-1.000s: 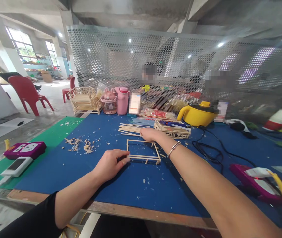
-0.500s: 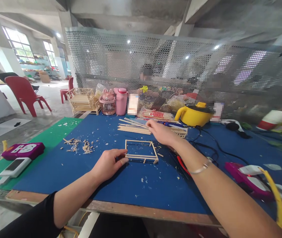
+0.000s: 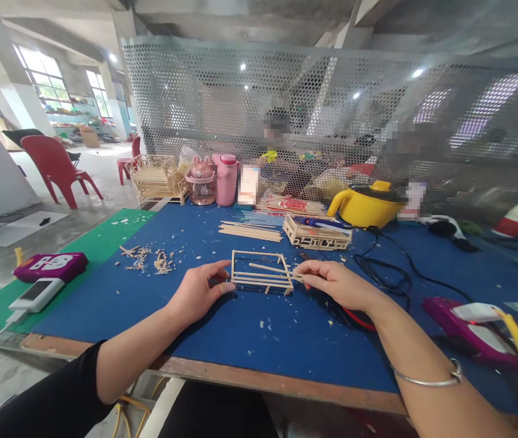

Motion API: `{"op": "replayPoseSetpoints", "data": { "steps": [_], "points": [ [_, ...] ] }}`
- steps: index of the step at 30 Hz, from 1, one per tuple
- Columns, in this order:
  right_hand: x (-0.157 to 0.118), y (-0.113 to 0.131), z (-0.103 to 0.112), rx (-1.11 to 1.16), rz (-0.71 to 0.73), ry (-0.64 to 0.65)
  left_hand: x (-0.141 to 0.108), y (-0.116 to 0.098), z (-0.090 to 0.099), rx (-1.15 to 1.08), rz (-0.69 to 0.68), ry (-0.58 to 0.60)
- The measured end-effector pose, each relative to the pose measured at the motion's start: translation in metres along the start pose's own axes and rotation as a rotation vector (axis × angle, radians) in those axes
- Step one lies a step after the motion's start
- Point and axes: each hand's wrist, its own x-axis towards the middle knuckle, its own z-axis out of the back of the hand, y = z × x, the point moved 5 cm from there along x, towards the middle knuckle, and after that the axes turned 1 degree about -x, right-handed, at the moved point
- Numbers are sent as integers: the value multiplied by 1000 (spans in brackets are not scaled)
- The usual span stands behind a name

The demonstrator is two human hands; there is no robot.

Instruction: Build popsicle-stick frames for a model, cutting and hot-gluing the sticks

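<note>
A small rectangular frame of thin wooden sticks (image 3: 262, 281) stands on the blue mat at the middle. My left hand (image 3: 207, 286) pinches its left end between thumb and fingers. From the right, my right hand (image 3: 327, 281) holds a loose wooden stick (image 3: 268, 268) by one end; the stick reaches left over the frame. Behind the frame lies a row of loose sticks (image 3: 250, 230). A wooden stick box (image 3: 317, 236) with a blue pen-like tool on top stands to their right.
Wood scraps (image 3: 163, 261) lie on the left of the mat. A yellow pot (image 3: 366, 207), pink bottles (image 3: 226, 180) and a perforated screen line the back. Black cables and a purple power strip (image 3: 453, 322) are on the right.
My right hand has come back from the loose sticks to the frame's right end, now with a stick in its fingers. The left hand stays at the frame.
</note>
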Motion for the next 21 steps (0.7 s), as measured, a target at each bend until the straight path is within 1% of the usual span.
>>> {"op": "replayPoseSetpoints", "data": {
  "steps": [3, 7, 9, 14, 18, 19, 21],
  "points": [
    [3, 5, -2, -34, 20, -11, 1, -2, -1, 30, -35, 5],
    [5, 5, -5, -52, 45, -10, 2, -4, 0, 71, -85, -6],
    [5, 4, -5, -54, 44, -13, 2, -4, 1, 89, -67, -21],
    [5, 4, -6, -33, 19, 2, 2, -3, 1, 78, 33, -22],
    [4, 4, -7, 32, 25, 8, 2, -3, 0, 78, 54, -5],
    [3, 2, -5, 47, 25, -7, 2, -4, 0, 81, 48, -1],
    [3, -4, 1, 85, 18, -82, 3, -4, 0, 87, 33, 2]
  ]
}}
